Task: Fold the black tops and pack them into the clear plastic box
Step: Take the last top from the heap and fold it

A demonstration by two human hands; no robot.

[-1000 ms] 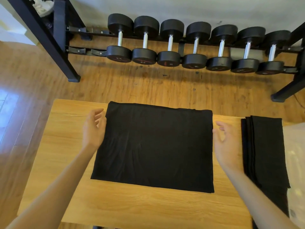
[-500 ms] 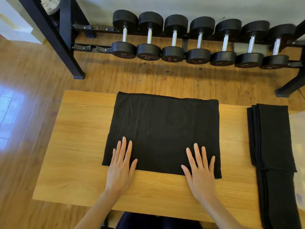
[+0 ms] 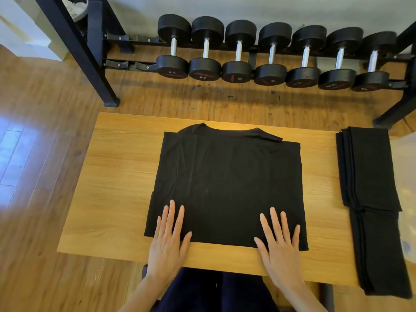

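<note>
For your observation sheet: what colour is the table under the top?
Light wood-grain tan; the table shows best in the head view.

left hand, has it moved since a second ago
Yes: the left hand came down from beside the top's left edge to its near edge.

Floor: warm brown wood planks (image 3: 40, 131), streaked with grain and dark knots.
Light: a pale bluish glare (image 3: 15, 149) falls across the boards at far left.
Table: a light wooden table (image 3: 117, 181) fills the near centre.
Rack: a black metal rack (image 3: 94, 64) stands against the far wall.
Weights: seven black dumbbells (image 3: 238, 52) sit side by side on it.
Wall: plain grey wall (image 3: 270, 7) behind.
</note>
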